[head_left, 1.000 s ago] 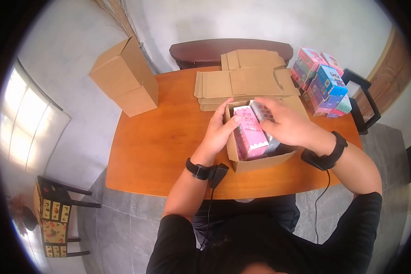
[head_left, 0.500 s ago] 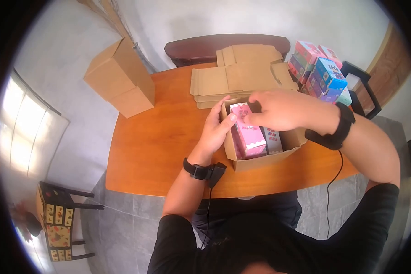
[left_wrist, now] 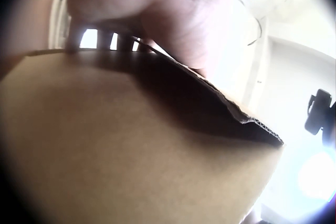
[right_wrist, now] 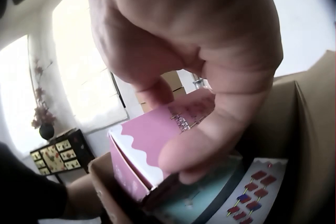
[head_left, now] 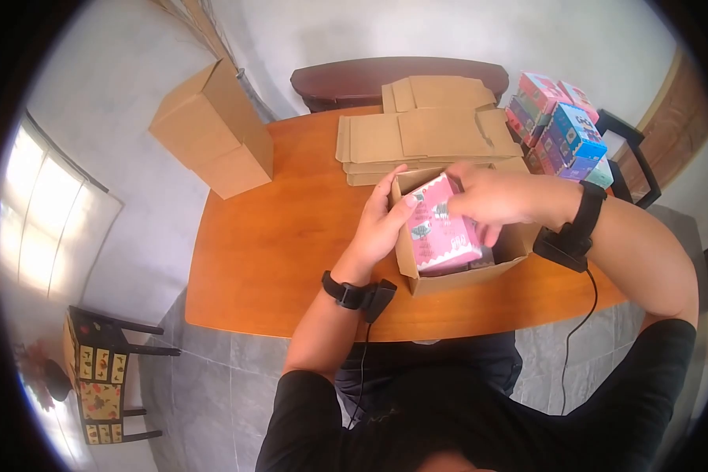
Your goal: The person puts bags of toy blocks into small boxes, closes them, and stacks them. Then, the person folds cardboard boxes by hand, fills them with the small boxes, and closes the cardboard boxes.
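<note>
An open cardboard carton (head_left: 442,282) stands at the table's near edge. My left hand (head_left: 379,226) grips its left wall, thumb over the rim by a pink box (head_left: 442,236). In the left wrist view, that hand (left_wrist: 152,3) bends over the carton's edge (left_wrist: 226,100). My right hand (head_left: 495,197) reaches into the carton and holds the pink box, which tilts with a printed side up. In the right wrist view, thumb and fingers pinch the pink box (right_wrist: 142,134) above a teal surface (right_wrist: 205,190) and a grey box with red and blue marks (right_wrist: 254,192).
Flattened cardboard (head_left: 440,134) lies stacked behind the carton. Several colourful boxes (head_left: 570,134) are piled at the table's right end. A tall closed carton (head_left: 212,134) stands at the back left. A dark red chair back (head_left: 401,77) rises behind the table (head_left: 283,244).
My right hand has let go of the grey box, which sits lower in the carton, and taken hold of the pink box. The pink box has turned and tilted. The left hand has stayed.
</note>
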A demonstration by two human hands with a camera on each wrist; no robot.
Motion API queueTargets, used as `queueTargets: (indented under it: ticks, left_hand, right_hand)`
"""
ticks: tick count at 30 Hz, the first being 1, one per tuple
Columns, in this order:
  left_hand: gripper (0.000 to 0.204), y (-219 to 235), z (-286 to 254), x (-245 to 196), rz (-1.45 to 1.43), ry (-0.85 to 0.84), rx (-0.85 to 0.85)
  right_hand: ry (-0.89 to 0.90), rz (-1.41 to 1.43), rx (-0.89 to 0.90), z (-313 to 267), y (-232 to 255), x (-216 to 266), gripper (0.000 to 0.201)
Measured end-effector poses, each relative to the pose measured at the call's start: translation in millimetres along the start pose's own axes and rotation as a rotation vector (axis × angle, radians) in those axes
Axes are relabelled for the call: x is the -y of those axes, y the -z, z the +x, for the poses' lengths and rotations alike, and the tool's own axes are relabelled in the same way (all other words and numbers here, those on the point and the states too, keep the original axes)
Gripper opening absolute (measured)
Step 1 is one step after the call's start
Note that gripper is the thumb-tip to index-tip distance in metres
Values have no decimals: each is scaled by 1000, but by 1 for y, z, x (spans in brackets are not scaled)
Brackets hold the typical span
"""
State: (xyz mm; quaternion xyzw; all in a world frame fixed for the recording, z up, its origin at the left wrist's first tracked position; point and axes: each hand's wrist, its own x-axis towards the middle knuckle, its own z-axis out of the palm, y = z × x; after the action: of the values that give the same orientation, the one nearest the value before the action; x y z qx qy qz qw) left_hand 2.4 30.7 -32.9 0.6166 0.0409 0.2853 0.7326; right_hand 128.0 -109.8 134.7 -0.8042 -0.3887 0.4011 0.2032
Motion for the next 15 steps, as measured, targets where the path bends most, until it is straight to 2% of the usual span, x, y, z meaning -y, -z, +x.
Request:
queueTargets:
  ticks: [2, 3, 4, 5, 6, 7, 9, 10, 11, 13, 14, 15]
  left_hand:
    - [67, 0, -2, 0, 26, -11, 0]
    - [67, 1, -1, 0, 54, -22, 1]
    - [67, 2, -1, 5, 55, -21, 6]
    - [64, 5, 1, 12, 117, -70, -87]
    - [63, 8, 2, 19, 179, -121, -179]
    - [63, 14, 3, 24, 181, -120, -175]
    - [63, 23, 5, 20, 161, 54, -358]
    - [58, 23, 6, 17, 2, 129, -407]
    - [58, 26, 8, 15, -1, 125, -407]
    - [51, 35, 12, 8, 49, 410, -294]
    - [48, 53, 14, 36, -135, 360, -189]
    - [48, 54, 14, 39, -140, 352, -196]
  right_hand:
    - [-91, -346, 203, 3, 3, 0, 54]
    - [-92, -343, 199, 6, 2, -2, 54]
    - [29, -639, 110, 11, -1, -4, 50]
    - [151, -933, 16, 12, -3, -3, 47]
    - [149, -930, 13, 9, 0, -2, 47]
    - [187, -886, -33, 5, 6, -1, 44]
    - [223, -843, -84, 3, 17, -10, 41]
    - [453, -770, -287, 5, 29, -32, 39]
    - [681, -686, -488, 5, 41, -48, 36]
    - [429, -470, -526, -13, 66, -51, 30]
    - [435, -480, -524, -13, 79, -70, 30]
    - [273, -334, -488, -8, 93, -95, 28]
